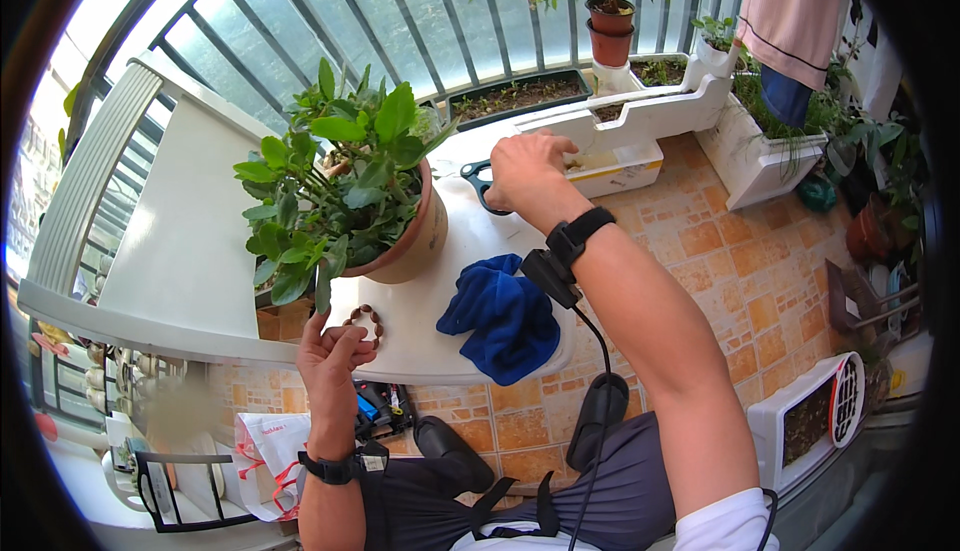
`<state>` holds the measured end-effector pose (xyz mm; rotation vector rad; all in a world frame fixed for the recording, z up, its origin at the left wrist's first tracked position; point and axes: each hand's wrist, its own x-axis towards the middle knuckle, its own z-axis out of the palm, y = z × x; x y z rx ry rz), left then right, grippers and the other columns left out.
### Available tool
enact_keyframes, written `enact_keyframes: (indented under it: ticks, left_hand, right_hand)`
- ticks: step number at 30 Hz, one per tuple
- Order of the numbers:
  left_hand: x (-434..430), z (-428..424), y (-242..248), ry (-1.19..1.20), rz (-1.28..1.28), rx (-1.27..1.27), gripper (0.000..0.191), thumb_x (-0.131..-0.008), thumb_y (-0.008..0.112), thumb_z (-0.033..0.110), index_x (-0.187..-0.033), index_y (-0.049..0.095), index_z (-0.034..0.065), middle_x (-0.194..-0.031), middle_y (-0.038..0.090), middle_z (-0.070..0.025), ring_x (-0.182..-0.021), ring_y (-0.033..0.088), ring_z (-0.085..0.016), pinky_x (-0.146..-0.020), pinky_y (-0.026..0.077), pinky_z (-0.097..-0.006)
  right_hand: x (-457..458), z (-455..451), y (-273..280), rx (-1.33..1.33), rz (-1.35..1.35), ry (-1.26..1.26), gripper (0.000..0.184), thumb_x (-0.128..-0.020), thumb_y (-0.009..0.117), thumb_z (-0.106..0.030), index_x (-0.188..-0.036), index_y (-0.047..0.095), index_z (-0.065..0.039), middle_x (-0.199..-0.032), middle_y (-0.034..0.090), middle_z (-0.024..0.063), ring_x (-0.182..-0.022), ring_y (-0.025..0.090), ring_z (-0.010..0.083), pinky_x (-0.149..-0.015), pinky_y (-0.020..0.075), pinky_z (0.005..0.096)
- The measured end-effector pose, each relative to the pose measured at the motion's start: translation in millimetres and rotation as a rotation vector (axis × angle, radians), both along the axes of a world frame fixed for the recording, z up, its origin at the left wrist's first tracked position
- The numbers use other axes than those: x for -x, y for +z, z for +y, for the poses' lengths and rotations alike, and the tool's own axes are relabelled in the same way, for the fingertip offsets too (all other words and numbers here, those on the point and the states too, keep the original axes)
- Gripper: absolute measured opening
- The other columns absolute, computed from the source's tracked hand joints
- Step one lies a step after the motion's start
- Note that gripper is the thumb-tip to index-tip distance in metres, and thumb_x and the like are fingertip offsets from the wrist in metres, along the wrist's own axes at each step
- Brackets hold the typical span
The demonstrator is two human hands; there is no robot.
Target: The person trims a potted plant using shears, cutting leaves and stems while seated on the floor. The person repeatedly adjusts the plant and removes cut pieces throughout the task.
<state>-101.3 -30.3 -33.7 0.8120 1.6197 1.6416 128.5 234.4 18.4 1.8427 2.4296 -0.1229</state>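
Observation:
A leafy green plant point(360, 153) grows in a terracotta pot point(409, 251) on a white table point(409, 360). My left hand point(330, 348) is at the pot's near left, with a fingertip against the tip of a low-hanging leaf point(325, 287). Its thumb stands away from that fingertip. Beyond the pot, my right hand point(529, 172) has hold of a pair of scissors with dark teal handles point(474, 176); the hand hides the blades. A brown bead bracelet point(375, 318) lies just right of my left hand. Below my right forearm is a crumpled blue cloth point(506, 318).
A white chair-like frame point(180, 221) stands left of the table. Planter boxes point(517, 97) and stacked pots point(611, 33) line the railing point(435, 11). A white foam box point(622, 172) sits beyond my right hand. From my right wrist strap, a black cable point(604, 356) runs down.

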Motion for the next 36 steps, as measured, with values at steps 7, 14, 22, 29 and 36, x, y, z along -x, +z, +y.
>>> enact_keyframes:
  ticks: [7, 14, 22, 29, 36]
  left_hand:
    - [-1.7, 0.8, 0.7, -0.007, 0.003, 0.0, 0.054, -0.094, 0.072, 0.001, -0.145, 0.052, 0.0011, -0.093, 0.074, -0.0091, -0.073, 0.073, -0.015, -0.067, 0.061, -0.0281]
    - [-0.5, -0.3, 1.2, -0.01, 0.013, -0.004, 0.053, -0.095, 0.071, 0.002, -0.144, 0.052, 0.0007, -0.094, 0.074, -0.0094, -0.075, 0.073, -0.015, -0.067, 0.061, -0.0282]
    - [-5.7, -2.8, 7.1, -0.012, 0.014, -0.004, 0.057, -0.094, 0.072, 0.002, -0.146, 0.049, -0.0037, -0.095, 0.074, -0.0095, -0.077, 0.074, -0.016, -0.068, 0.061, -0.0289]
    - [-15.9, -3.4, 5.1, -0.078, -0.002, 0.05, 0.052, -0.093, 0.074, 0.002, -0.141, 0.056, -0.0059, -0.096, 0.073, -0.0086, -0.079, 0.072, -0.015, -0.072, 0.061, -0.0284]
    - [-46.8, -6.3, 2.7, -0.225, 0.065, 0.091, 0.037, -0.094, 0.074, 0.003, -0.13, 0.068, -0.0029, -0.099, 0.074, -0.0063, -0.082, 0.069, -0.011, -0.075, 0.059, -0.0259]
  right_hand:
    - [9.1, 4.6, 0.2, -0.012, -0.089, 0.074, 0.047, -0.082, 0.077, -0.031, -0.125, 0.077, -0.011, -0.127, 0.074, 0.0145, -0.123, 0.067, 0.0386, -0.102, 0.0473, 0.0737]
    - [14.9, 10.1, -12.0, -0.094, -0.157, 0.13, 0.033, -0.093, 0.071, -0.02, -0.124, 0.078, -0.013, -0.126, 0.076, 0.013, -0.116, 0.072, 0.0351, -0.1, 0.05, 0.0707]
    - [-18.2, -3.2, -10.5, -0.151, -0.004, 0.012, 0.04, -0.08, 0.077, -0.036, -0.114, 0.081, -0.016, -0.11, 0.079, 0.0094, -0.105, 0.076, 0.0307, -0.091, 0.0573, 0.0587]
    - [-120.2, -93.6, 19.1, -0.128, 0.41, 0.07, 0.051, -0.067, 0.089, -0.056, -0.081, 0.076, -0.009, -0.072, 0.072, 0.0119, -0.073, 0.074, 0.03, -0.068, 0.057, 0.041]
    - [-81.4, -119.0, 54.8, -0.177, 0.397, 0.263, 0.06, -0.066, 0.086, -0.066, -0.085, 0.079, -0.01, -0.073, 0.073, 0.0134, -0.074, 0.074, 0.0328, -0.07, 0.0574, 0.0429]
